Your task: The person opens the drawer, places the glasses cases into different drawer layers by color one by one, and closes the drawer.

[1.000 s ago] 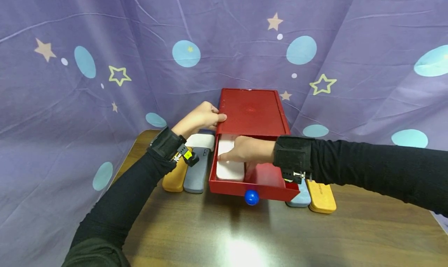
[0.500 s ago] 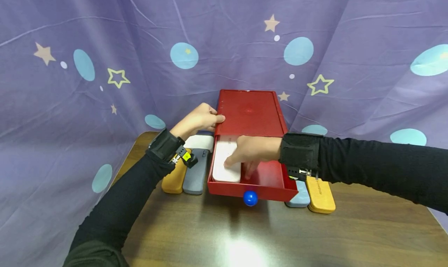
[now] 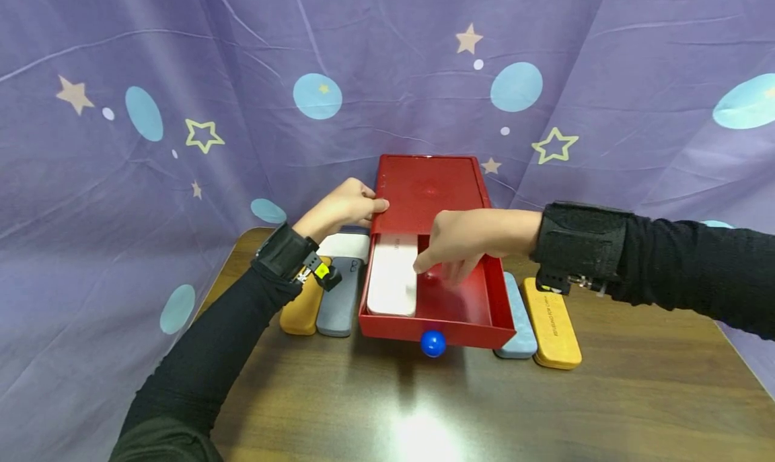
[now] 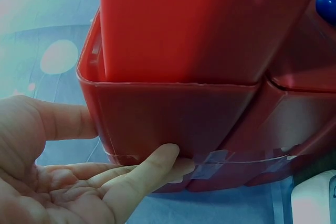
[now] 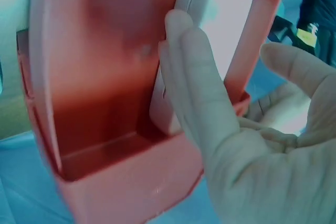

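A white glasses case [image 3: 392,280] lies along the left side of a pulled-out red drawer [image 3: 387,326], which has a round blue knob [image 3: 432,343] on its front. My right hand [image 3: 457,240] is over the drawer, right of the case. In the right wrist view its fingers [image 5: 202,82] are straight beside the white case, with the thumb apart. My left hand [image 3: 346,206] grips the left edge of the red drawer box [image 3: 432,189]. In the left wrist view the thumb and fingers [image 4: 152,169] stand around a corner of that box.
Left of the drawer are a grey glasses case [image 3: 339,297], a yellow one [image 3: 301,309] and a white one [image 3: 345,245]. On its right lie a light blue case [image 3: 519,327] and a yellow case [image 3: 554,327]. A purple curtain [image 3: 387,58] hangs behind the wooden table [image 3: 339,408].
The white case has shifted slightly left against the drawer's side. My right hand has let go of it and moved right and up. My left hand keeps its grip on the box.
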Tool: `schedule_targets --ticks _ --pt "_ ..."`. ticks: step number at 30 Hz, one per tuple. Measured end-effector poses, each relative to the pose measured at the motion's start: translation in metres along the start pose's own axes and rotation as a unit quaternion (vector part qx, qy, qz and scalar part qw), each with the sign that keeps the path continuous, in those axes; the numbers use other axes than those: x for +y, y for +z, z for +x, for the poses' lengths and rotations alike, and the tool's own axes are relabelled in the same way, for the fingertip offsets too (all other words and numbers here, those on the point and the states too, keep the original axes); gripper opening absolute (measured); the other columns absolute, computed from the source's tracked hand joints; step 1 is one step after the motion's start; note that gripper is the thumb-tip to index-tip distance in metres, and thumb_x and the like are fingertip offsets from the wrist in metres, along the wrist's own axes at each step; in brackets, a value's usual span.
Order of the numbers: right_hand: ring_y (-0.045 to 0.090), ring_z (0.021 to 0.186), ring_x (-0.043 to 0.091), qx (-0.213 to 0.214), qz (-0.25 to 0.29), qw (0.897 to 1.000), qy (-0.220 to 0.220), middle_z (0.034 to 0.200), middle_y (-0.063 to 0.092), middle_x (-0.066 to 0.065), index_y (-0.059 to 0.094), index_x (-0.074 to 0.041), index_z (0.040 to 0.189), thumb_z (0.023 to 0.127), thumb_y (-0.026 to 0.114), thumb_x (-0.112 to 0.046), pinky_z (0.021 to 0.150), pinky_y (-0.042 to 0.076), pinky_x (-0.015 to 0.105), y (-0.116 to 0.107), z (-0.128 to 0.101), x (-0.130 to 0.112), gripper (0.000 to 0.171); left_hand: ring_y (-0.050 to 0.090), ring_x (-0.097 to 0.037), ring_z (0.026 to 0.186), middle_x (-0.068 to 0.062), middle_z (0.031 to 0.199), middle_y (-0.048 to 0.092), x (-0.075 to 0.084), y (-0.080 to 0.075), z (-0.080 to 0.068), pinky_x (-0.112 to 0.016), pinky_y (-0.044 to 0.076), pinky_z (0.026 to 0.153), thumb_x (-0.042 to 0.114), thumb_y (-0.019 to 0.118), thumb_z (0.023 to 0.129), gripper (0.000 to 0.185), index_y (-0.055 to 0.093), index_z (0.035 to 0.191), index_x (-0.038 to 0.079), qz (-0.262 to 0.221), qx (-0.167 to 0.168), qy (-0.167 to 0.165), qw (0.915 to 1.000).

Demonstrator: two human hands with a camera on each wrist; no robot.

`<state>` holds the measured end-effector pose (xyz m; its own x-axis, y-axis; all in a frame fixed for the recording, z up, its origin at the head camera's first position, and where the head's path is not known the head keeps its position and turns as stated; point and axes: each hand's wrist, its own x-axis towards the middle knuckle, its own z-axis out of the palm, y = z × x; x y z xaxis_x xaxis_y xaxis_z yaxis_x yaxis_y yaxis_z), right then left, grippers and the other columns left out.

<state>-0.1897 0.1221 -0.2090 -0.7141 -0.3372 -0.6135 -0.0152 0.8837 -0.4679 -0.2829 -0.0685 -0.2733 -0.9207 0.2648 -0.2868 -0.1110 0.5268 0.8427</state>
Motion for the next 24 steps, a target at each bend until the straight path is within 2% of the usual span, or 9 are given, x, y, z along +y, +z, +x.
schedule_targets --ticks 6,11,19,24 --pt "0.074 0.085 0.018 -0.005 -0.015 0.999 -0.042 0.104 0.074 0.011 0.067 -0.003 0.126 0.098 0.066 -0.035 0.081 0.062 0.032 -0.013 -0.019 0.015 0.042 0.068 -0.031 0.119 -0.023 0.138 0.059 -0.001 0.0 0.001 -0.037 0.057 0.098 0.016 0.06 0.102 0.057 0.041 0.148 -0.012 -0.001 -0.007 0.003 1.0" --pt "0.073 0.084 0.017 0.008 -0.013 0.998 -0.062 0.101 0.073 0.008 0.065 -0.005 0.13 0.098 0.065 -0.035 0.08 0.061 0.034 -0.021 -0.031 0.03 0.044 0.067 -0.031 0.12 -0.024 0.135 0.061 -0.001 0.0 -0.001 -0.037 0.057 0.098 0.015 0.06 0.102 0.057 0.041 0.147 -0.012 -0.005 -0.007 0.006 0.9999" --pt "0.071 0.091 0.017 0.031 0.042 0.995 -0.082 0.101 0.073 0.003 0.062 -0.004 0.133 0.099 0.065 -0.031 0.085 0.06 0.032 -0.029 -0.049 0.063 0.044 0.067 -0.033 0.121 -0.025 0.133 0.064 -0.002 0.0 -0.001 -0.039 0.056 0.099 0.015 0.06 0.102 0.054 0.043 0.146 -0.013 -0.013 -0.011 0.009 0.9998" --pt "0.071 0.094 0.017 0.042 0.08 0.99 -0.107 0.103 0.072 0.002 0.056 0.001 0.137 0.101 0.063 -0.025 0.087 0.059 0.029 -0.029 -0.058 0.09 0.045 0.067 -0.033 0.121 -0.025 0.135 0.062 -0.003 -0.001 -0.001 -0.039 0.056 0.1 0.015 0.06 0.101 0.055 0.042 0.146 -0.013 -0.01 -0.011 0.01 0.9998"
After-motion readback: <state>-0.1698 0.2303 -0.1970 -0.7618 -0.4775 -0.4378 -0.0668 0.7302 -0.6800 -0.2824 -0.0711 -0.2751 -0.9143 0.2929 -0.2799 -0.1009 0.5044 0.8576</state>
